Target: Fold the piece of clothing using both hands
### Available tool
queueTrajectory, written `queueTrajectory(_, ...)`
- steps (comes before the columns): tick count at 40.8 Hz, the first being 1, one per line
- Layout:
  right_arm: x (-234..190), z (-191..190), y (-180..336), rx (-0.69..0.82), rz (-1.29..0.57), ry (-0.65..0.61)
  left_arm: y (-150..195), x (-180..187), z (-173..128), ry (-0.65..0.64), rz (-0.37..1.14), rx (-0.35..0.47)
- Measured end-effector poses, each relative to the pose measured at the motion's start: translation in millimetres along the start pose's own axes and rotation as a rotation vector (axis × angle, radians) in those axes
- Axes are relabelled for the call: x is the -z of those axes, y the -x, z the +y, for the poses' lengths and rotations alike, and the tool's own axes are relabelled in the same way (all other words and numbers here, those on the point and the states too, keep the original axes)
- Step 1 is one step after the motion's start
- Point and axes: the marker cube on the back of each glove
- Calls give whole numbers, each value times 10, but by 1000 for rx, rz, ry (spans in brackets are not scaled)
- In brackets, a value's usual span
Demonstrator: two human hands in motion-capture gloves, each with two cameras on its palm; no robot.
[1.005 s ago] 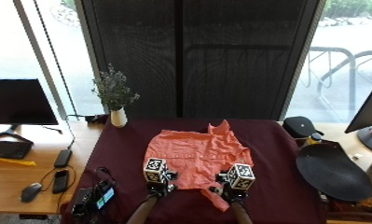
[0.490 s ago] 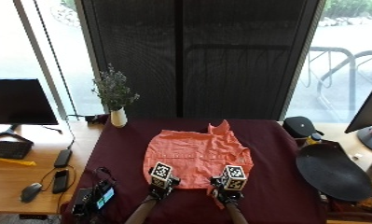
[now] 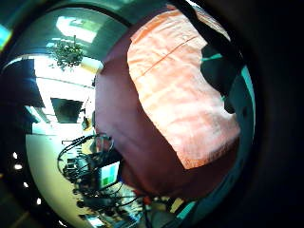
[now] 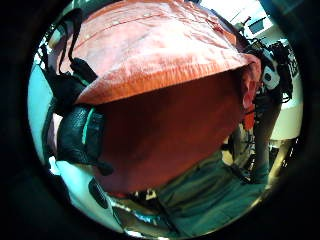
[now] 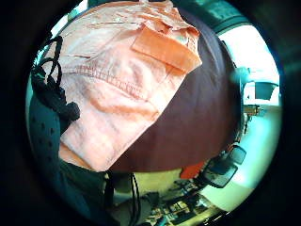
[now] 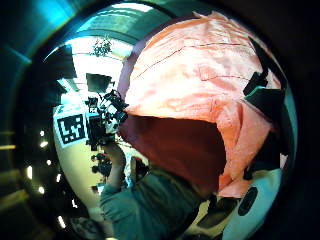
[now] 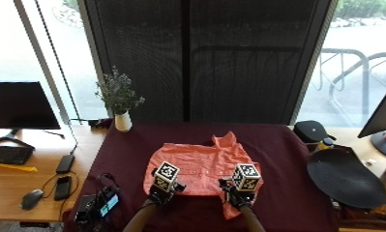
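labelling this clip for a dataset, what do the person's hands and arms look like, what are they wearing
Both the left hand and the right hand wear black gloves. The forearms reaching up from the near edge look bare, with no sleeve visible in the outside view. The right thumb side palm view shows a grey-green top on the person's body.

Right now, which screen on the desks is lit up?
The small device at the table's near left corner shows a lit bluish screen; the left monitor and right monitor look dark.
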Motion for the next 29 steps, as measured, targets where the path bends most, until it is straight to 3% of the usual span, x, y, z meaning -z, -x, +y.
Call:
queueTrajectory(4,305,-169,33,-17,31,85,127,262,-85,67,-21,-1)
queueTrajectory(8,600,-540,44,-49,45,98,277,420,-402,74,-62,44)
queueTrajectory(16,1261,-1553,166,-127,72,-133,591,692,-1363,-4,-155,193)
queueTrajectory(23,1657,-2140,395,-138,193,-335,940,1047,-1990,-284,-153,345)
queueTrajectory(29,1396,-2618,323,-183,288,-355,1024,639,-2081,-160,-100,424)
